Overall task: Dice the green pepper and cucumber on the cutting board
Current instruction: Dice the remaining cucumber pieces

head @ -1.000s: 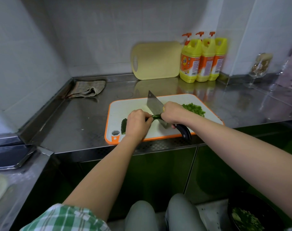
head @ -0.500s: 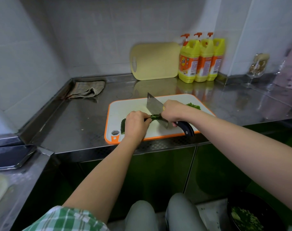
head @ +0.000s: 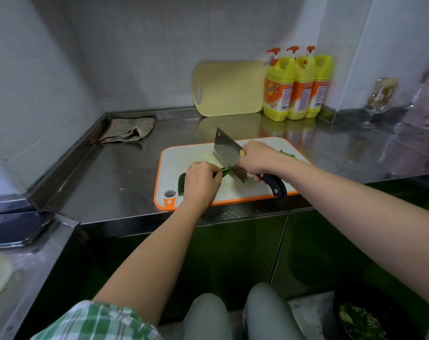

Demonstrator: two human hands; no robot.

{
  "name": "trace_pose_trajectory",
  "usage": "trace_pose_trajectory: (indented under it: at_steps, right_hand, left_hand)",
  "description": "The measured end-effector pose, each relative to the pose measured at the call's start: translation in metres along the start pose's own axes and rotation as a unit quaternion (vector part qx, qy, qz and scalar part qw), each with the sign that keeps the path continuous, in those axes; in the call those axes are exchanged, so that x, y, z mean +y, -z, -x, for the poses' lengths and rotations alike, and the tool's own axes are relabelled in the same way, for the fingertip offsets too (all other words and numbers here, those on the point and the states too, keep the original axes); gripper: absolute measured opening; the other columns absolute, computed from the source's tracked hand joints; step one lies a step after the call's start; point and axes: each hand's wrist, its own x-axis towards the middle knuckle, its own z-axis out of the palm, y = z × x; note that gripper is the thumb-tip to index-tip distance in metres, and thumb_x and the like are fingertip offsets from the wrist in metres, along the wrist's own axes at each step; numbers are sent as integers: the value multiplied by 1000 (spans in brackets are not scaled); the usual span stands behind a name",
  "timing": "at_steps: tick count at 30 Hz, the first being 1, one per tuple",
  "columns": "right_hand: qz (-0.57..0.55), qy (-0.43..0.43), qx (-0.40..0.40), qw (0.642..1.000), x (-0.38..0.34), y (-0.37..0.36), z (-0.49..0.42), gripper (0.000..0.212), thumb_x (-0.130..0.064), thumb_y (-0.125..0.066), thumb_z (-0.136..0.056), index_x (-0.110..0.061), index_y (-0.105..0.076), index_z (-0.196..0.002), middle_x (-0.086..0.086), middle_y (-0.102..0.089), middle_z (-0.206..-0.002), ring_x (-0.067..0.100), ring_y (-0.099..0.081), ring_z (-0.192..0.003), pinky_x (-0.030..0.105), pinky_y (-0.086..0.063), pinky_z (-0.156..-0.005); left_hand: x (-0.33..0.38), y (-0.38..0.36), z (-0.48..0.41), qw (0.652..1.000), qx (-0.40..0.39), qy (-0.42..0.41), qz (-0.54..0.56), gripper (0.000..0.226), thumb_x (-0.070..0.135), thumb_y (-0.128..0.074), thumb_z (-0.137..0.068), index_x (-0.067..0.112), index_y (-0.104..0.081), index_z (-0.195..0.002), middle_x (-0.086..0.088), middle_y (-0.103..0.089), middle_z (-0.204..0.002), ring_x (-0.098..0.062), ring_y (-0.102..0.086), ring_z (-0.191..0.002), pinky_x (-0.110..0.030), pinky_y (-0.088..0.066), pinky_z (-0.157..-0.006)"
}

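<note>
The dark green vegetable (head: 181,180), pepper or cucumber I cannot tell, lies mid-frame on the near-left part of the cutting board (head: 184,155), a white rounded rectangle with an orange rim. The left hand (head: 201,180) curls over it, holding it down. The right hand (head: 256,159) is wrapped round the black handle of a broad steel cleaver (head: 227,149), whose edge meets the cut strips. A diced green heap (head: 287,153) shows past the right wrist. The board sits on a scuffed, reflective stainless-steel desk (head: 125,173). Toward the upper left lies a crumpled checked cloth (head: 127,130). Against the white tiled wall (head: 147,57) stand a pale yellow board (head: 230,88) and three yellow pump bottles (head: 296,87). At lower right, a black bowl (head: 390,312) holds green pieces.
</note>
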Motion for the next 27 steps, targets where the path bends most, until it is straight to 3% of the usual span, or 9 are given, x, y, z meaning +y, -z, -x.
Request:
trace_pose_trajectory:
  at_steps: [4, 8, 11, 15, 22, 27]
  right_hand:
    - [63, -20, -30, 997, -8, -6, 2, 20, 1, -46, -86, 3, -64, -95, 6, -55, -40, 17, -55, -42, 24, -44, -48]
    - [44, -25, 6, 999, -11, -22, -3, 18, 3, -55, -82, 0, -62, -98, 12, -60, -64, 24, -60, -52, 31, -52, -55]
    - [12, -18, 27, 999, -6, -25, -7, 8, -4, -53, -88, -2, -59, -93, 12, -60, -64, 22, -59, -45, 26, -48, -47]
    - [-21, -2, 47, 999, 2, -16, -5, 12, -9, -43, -94, -4, -51, -87, 12, -59, -64, 19, -57, -40, 22, -39, -41]
    - [30, -8, -31, 999, -11, 3, 8, 18, -1, -38, -90, 2, -56, -94, 13, -56, -55, 21, -54, -45, 25, -43, -48]
    - [70, -19, -26, 997, -15, -14, 5, 17, 5, -56, -82, 3, -63, -98, 9, -56, -58, 23, -60, -57, 29, -51, -60]
  left_hand:
    - [0, 0, 0, 1000, 4, 1, -1, 19, 22, -61, -92, 15, -78, -97, -6, -74, -89, -21, -58, -83, -27, -35, -68]
    - [-1, 0, 0, 1000, 2, -1, 3, 19, 21, -62, -92, 16, -78, -100, -5, -75, -91, -22, -59, -86, -28, -38, -69]
    - [-1, 0, 1, 1000, 3, -6, 8, 18, 22, -62, -92, 16, -77, -101, -4, -75, -95, -22, -60, -89, -29, -41, -73]
    - [-3, 0, 0, 1000, -1, -12, 19, 18, 21, -64, -91, 17, -77, -104, -3, -75, -99, -24, -61, -94, -30, -40, -77]
    - [-2, 2, 1, 1000, 0, -12, 21, 18, 22, -65, -91, 18, -77, -104, -4, -75, -97, -23, -62, -89, -27, -39, -74]
    - [-1, 4, 1, 1000, -7, -10, 29, 17, 21, -66, -90, 17, -77, -103, -4, -76, -96, -21, -64, -88, -25, -40, -73]
